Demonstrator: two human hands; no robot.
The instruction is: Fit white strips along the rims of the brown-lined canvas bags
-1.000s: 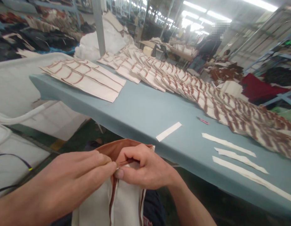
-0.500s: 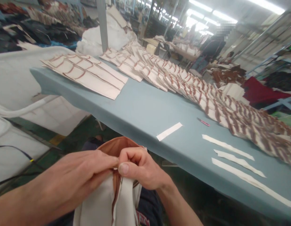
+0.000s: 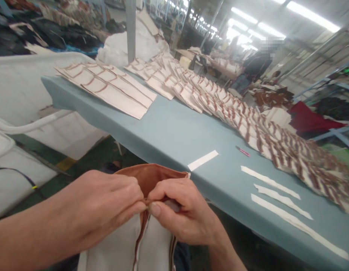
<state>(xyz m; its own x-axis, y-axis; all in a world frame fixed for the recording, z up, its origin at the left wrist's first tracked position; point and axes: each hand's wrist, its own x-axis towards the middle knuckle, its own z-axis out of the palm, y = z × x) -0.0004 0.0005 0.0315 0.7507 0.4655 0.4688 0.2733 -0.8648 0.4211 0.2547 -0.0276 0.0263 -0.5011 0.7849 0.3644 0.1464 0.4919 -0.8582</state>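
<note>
In my lap is a cream sewn piece with an open, tube-like top, brown lining and a brown-edged seam down its middle. My left hand pinches the rim where this seam reaches the top. Close against it, my right hand grips the same rim, thumb and forefinger pressed together. The fingertips of both hands nearly touch, and they hide the exact spot being held. What kind of article the sewn piece is, I cannot tell.
A blue-green table runs diagonally ahead. Stacked cream panels with brown trim and a long overlapping row of similar pieces lie on it. Nearer are white strips, a short strip and a small pink-handled cutter. White bins stand left.
The view has shifted slightly. The rim of the sewn piece now spreads wider, showing more brown lining, and my right hand has moved a little right and down. Both hands keep their pinch.
</note>
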